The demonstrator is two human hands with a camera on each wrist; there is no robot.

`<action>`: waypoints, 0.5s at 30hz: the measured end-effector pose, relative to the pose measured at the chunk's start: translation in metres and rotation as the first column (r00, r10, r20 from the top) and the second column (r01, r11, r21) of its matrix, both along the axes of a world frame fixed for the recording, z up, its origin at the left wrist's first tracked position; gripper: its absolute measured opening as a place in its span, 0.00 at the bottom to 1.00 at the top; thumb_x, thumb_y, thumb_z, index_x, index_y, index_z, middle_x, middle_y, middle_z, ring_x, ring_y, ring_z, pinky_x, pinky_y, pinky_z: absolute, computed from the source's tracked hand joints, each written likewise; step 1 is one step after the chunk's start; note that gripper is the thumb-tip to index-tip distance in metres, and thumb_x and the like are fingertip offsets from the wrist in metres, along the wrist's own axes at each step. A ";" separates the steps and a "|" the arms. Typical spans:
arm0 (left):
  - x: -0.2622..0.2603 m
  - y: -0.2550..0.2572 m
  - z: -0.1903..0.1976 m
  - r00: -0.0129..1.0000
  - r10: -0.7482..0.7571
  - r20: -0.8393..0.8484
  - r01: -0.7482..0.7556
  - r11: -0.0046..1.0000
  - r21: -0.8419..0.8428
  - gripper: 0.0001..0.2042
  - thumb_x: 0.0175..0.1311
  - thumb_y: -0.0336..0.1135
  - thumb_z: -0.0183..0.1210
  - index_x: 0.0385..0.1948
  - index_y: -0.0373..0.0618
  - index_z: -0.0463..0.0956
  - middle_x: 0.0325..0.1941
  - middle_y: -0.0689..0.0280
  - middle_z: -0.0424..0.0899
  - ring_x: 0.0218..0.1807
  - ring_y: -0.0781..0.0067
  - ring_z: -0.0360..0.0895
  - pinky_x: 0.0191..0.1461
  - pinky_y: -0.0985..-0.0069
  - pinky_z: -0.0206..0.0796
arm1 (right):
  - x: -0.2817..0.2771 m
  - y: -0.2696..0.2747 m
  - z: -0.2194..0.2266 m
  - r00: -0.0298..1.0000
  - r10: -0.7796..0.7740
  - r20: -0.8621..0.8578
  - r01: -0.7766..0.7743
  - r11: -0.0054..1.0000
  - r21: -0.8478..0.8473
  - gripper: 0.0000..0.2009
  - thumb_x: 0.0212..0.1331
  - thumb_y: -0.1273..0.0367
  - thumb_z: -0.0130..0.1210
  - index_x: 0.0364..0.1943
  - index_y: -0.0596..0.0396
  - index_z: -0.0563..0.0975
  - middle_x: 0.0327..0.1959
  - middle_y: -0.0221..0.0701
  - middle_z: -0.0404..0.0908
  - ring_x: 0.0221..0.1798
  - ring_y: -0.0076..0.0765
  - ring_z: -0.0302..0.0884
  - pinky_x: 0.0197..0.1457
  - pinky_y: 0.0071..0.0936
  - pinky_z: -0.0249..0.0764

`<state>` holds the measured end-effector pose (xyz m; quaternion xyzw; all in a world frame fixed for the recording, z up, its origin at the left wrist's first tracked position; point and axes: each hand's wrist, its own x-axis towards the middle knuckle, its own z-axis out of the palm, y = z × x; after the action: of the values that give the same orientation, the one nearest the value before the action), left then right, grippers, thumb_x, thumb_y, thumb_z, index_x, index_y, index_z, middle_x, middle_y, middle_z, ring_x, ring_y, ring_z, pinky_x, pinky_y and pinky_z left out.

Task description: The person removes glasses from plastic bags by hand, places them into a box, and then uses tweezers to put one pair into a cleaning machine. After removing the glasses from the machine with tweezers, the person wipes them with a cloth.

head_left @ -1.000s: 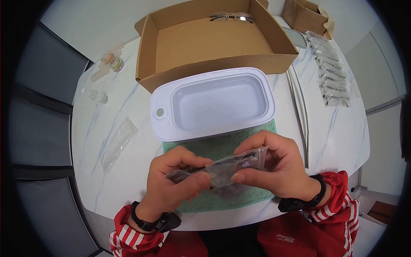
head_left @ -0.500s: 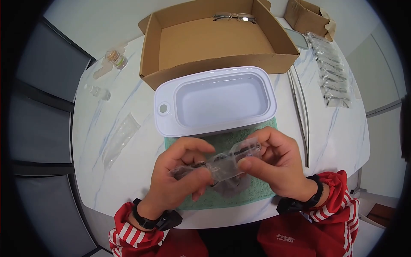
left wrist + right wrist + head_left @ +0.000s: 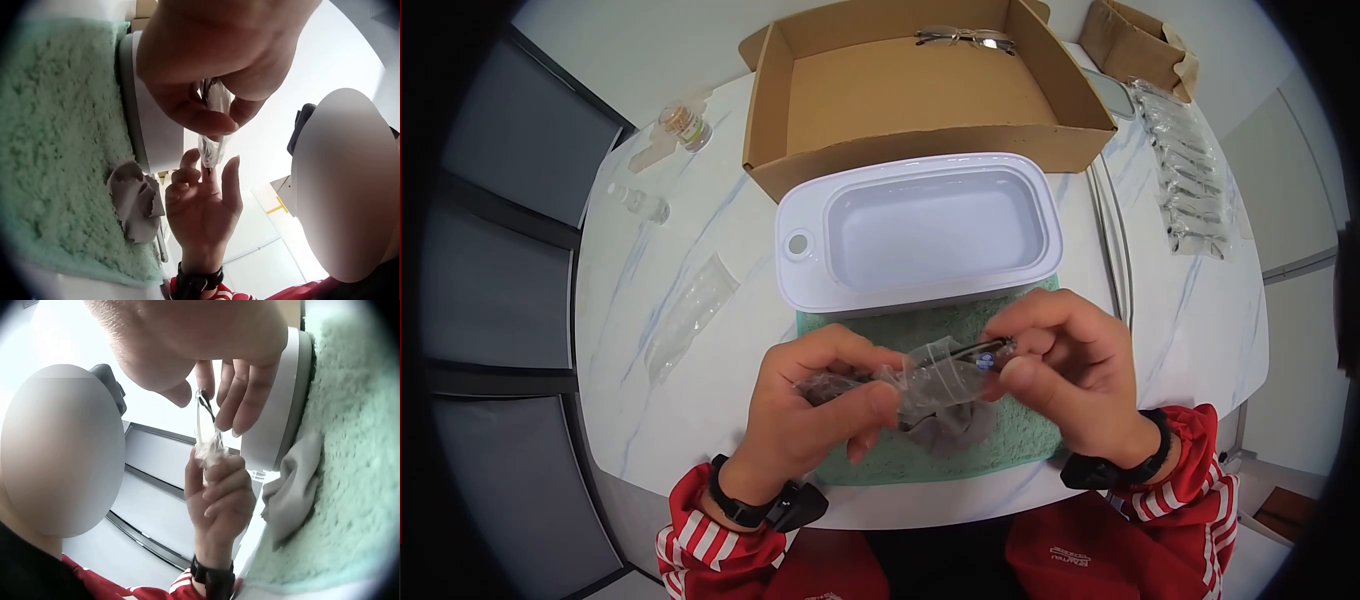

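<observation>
A pair of dark-framed glasses (image 3: 990,352) with a small blue mark on the lens sticks partly out of a crumpled clear plastic bag (image 3: 930,378). My left hand (image 3: 825,385) pinches the bagged part between thumb and fingers. At the bare end, my right hand (image 3: 1065,360) has its thumb and fingers spread around the frame, a fingertip right at its tip; the right wrist view shows the thumb apart from the glasses (image 3: 205,406). Below both hands a grey cloth (image 3: 950,428) lies crumpled on a green towel (image 3: 870,462).
Behind the towel stands a white tub (image 3: 810,285), then a cardboard box (image 3: 930,148) with another pair of glasses (image 3: 965,38) inside. An empty plastic bag (image 3: 690,315) and bottles (image 3: 640,203) lie left. Several bagged items (image 3: 1190,180) and long metal strips (image 3: 1112,240) lie right.
The bag's right end has bunched leftward, baring one end of the glasses. My right hand has let go of the bag and loosened its fingers. The head view has shifted slightly.
</observation>
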<state>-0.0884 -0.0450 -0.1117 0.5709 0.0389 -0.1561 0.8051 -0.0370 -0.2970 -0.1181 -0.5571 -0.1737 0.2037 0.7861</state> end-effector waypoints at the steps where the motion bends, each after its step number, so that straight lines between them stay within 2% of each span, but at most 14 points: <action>1: 0.000 0.000 0.000 1.000 0.005 0.004 -0.005 1.000 0.000 0.12 0.63 0.24 0.65 0.48 0.35 0.80 0.29 0.61 0.84 0.22 0.81 0.77 0.23 0.83 0.67 | 0.001 0.001 0.002 1.000 0.005 0.004 -0.005 1.000 0.000 0.14 0.65 0.80 0.60 0.53 0.63 0.76 0.35 0.28 0.82 0.37 0.18 0.80 0.42 0.17 0.76; 3: 0.000 0.000 0.000 0.998 -0.046 0.035 0.045 0.999 0.021 0.13 0.65 0.25 0.63 0.50 0.34 0.79 0.30 0.60 0.85 0.23 0.80 0.78 0.24 0.82 0.69 | 0.002 0.004 0.006 0.996 -0.058 -0.061 0.058 0.998 0.010 0.11 0.65 0.80 0.60 0.50 0.64 0.78 0.34 0.29 0.82 0.36 0.19 0.81 0.41 0.17 0.77; 7: 0.002 0.005 0.003 0.999 -0.029 0.019 0.029 1.000 -0.005 0.14 0.68 0.27 0.61 0.53 0.34 0.77 0.33 0.57 0.86 0.25 0.79 0.79 0.25 0.81 0.70 | 0.004 -0.002 0.004 0.999 -0.052 -0.009 0.052 0.999 0.008 0.08 0.66 0.80 0.59 0.47 0.64 0.79 0.31 0.29 0.83 0.35 0.20 0.82 0.41 0.18 0.79; 10: 0.005 0.012 0.004 0.993 0.033 0.117 -0.034 0.999 0.005 0.14 0.70 0.29 0.59 0.54 0.33 0.76 0.37 0.54 0.88 0.25 0.78 0.80 0.25 0.81 0.72 | 0.010 -0.007 0.010 0.993 -0.115 -0.010 0.115 0.993 -0.033 0.06 0.66 0.79 0.59 0.45 0.64 0.80 0.32 0.31 0.83 0.34 0.22 0.82 0.41 0.19 0.79; 12: 0.006 0.015 0.005 0.987 0.098 0.125 -0.112 0.987 0.116 0.13 0.72 0.30 0.58 0.53 0.33 0.76 0.38 0.52 0.88 0.24 0.77 0.80 0.26 0.80 0.73 | 0.013 -0.010 0.011 0.983 -0.184 -0.020 0.184 0.983 -0.006 0.05 0.67 0.78 0.60 0.44 0.63 0.79 0.32 0.32 0.84 0.33 0.22 0.82 0.41 0.20 0.79; 15: 0.007 0.016 -0.001 0.975 0.119 0.190 -0.148 0.979 0.143 0.13 0.73 0.32 0.58 0.54 0.33 0.77 0.38 0.52 0.88 0.24 0.77 0.81 0.26 0.79 0.74 | 0.015 -0.009 0.011 0.982 -0.187 -0.008 0.187 0.982 0.008 0.05 0.67 0.77 0.60 0.42 0.63 0.77 0.33 0.32 0.83 0.34 0.22 0.82 0.41 0.20 0.78</action>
<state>-0.0810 -0.0289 -0.1128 0.6400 0.0165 -0.0457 0.7668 -0.0224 -0.3059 -0.1074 -0.5669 -0.1188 0.1303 0.8047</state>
